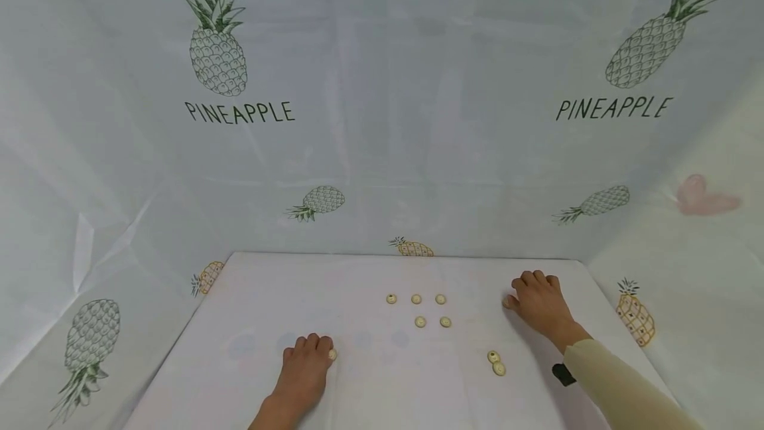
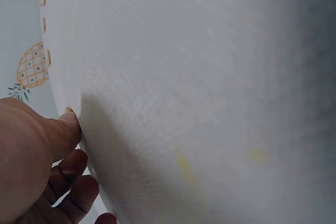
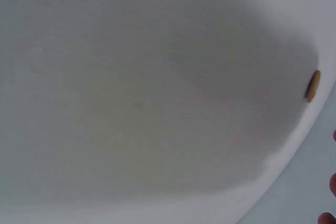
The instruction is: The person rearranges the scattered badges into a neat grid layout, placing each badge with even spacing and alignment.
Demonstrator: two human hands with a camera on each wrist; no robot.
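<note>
My left hand [image 1: 306, 367] is low over the left-centre of the white table, fingers bent. Its thumb meets a small round cream-coloured disc [image 1: 332, 354]; the left wrist view shows the edge of this disc [image 2: 69, 109] beyond the thumb [image 2: 65, 129]. Farther right, my right hand [image 1: 540, 300] hovers above the table with loosely bent fingers and the thumb apart. In the right wrist view, a disc [image 3: 313, 86] lies in shadow, apart from the fingertips [image 3: 326, 219]. Between the hands lie several similar discs [image 1: 420, 322] in two rows.
Two touching discs [image 1: 497, 363] lie nearer the front, left of the right forearm. A black object [image 1: 563, 375] shows beneath the right wrist. Pineapple-printed white cloth [image 1: 394, 118] hangs behind and at both sides of the white table [image 1: 382, 403].
</note>
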